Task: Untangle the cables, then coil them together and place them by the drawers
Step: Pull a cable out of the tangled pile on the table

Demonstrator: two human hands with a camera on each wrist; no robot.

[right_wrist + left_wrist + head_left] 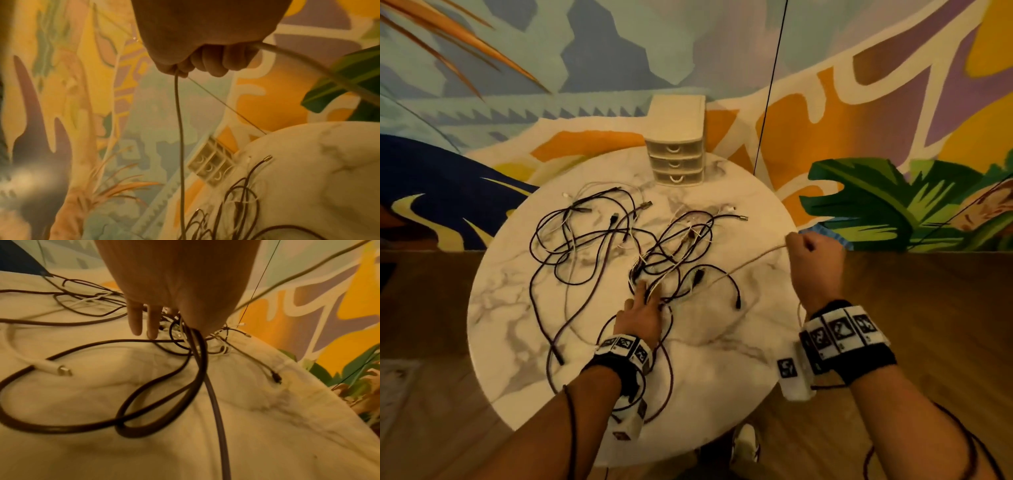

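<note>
Right hand (812, 256) grips pale cable (750, 263); left hand (642, 313) presses tangle (654, 260).

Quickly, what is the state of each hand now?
Left hand: open, straight fingers pressing the tangled dark and white cables.
Right hand: closed, holding a thin pale cable.

Head view down onto round counter (722, 359); wrist views close along fingers (134, 318), sharing cable tangle (654, 253).
</note>
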